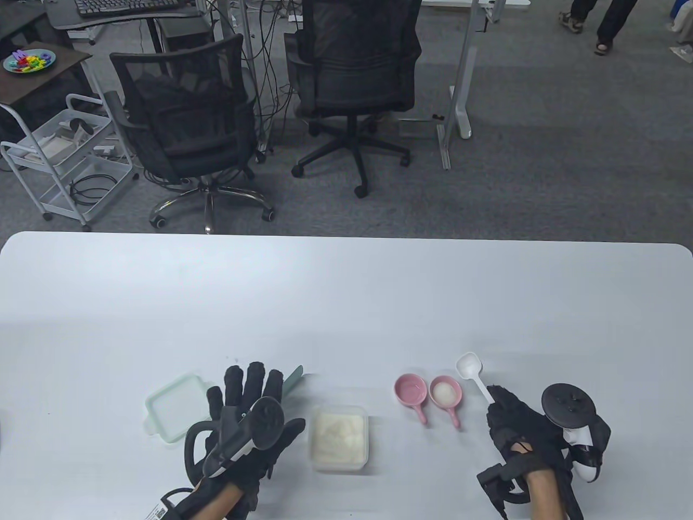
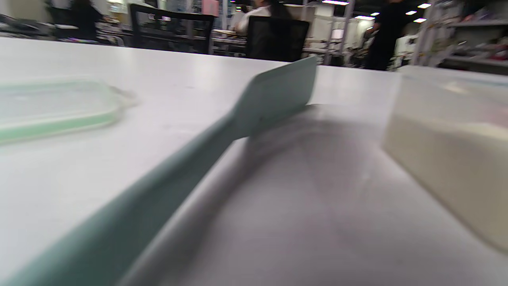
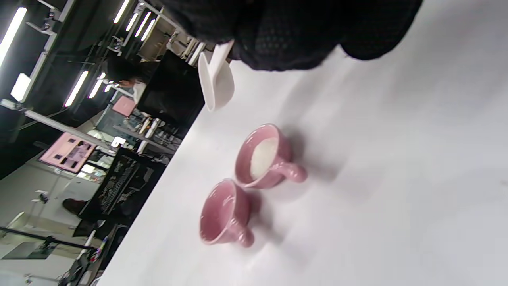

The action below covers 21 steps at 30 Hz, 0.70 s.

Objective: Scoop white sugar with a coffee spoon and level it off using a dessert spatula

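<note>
Near the table's front edge, both hands meet their tools.

At right, the right hand (image 1: 514, 428) pinches the handle of the white coffee spoon (image 1: 469, 366), its empty bowl pointing far-left beside two pink cups (image 1: 427, 391) (one holds sugar). At left, the left hand (image 1: 250, 417) lies flat-fingered over the green dessert spatula (image 2: 254, 107); whether it grips is unclear. Between them sits the white sugar container (image 1: 339, 437), with a green lid (image 1: 174, 403) far left.

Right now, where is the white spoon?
In the table view the white spoon is on the right side, its handle held by the right hand, its bowl just beyond and right of the two pink cups.
</note>
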Tool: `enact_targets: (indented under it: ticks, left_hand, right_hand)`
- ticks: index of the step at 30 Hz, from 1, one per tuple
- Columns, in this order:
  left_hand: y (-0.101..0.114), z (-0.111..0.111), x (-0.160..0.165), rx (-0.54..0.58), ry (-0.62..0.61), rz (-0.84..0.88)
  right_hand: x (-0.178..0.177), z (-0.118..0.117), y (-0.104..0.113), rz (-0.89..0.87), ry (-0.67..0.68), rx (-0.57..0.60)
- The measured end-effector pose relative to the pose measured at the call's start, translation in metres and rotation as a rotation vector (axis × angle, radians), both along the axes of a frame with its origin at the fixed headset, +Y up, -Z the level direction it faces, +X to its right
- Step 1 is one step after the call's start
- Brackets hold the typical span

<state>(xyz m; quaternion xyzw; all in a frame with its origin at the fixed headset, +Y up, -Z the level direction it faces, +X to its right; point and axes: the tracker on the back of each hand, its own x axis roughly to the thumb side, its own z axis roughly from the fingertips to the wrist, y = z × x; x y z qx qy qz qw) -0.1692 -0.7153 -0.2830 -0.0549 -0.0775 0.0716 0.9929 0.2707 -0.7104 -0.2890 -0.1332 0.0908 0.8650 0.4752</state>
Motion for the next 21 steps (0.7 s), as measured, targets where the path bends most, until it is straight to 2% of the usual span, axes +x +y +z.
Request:
enact_targets:
  ticks: [3,6,8,11,16,21]
  left_hand:
    - [-0.005,0.001,0.009,-0.008,-0.085,0.121]
    - [-0.009,0.001,0.019,-0.037,-0.171,0.163]
    - [-0.013,0.001,0.026,-0.067,-0.200,0.156]
    - [-0.021,-0.001,0.035,-0.119,-0.224,0.078]
    - [-0.030,-0.003,0.040,-0.163,-0.241,0.004]
    - [-0.030,-0.005,0.042,-0.180,-0.229,-0.012]
  right_hand:
    - [-0.017,0.002,0.011,0.031,0.067,0.088]
    - [-0.036,0.006,0.021,0.088,0.139,0.174]
    - [-0.050,0.010,0.027,0.123,0.202,0.225]
    - [-0.075,0.016,0.034,0.203,0.374,0.278]
    - [-0.120,0.028,0.031,0.435,0.575,0.299]
    - [-0.155,0.037,0.016,0.714,0.611,0.343]
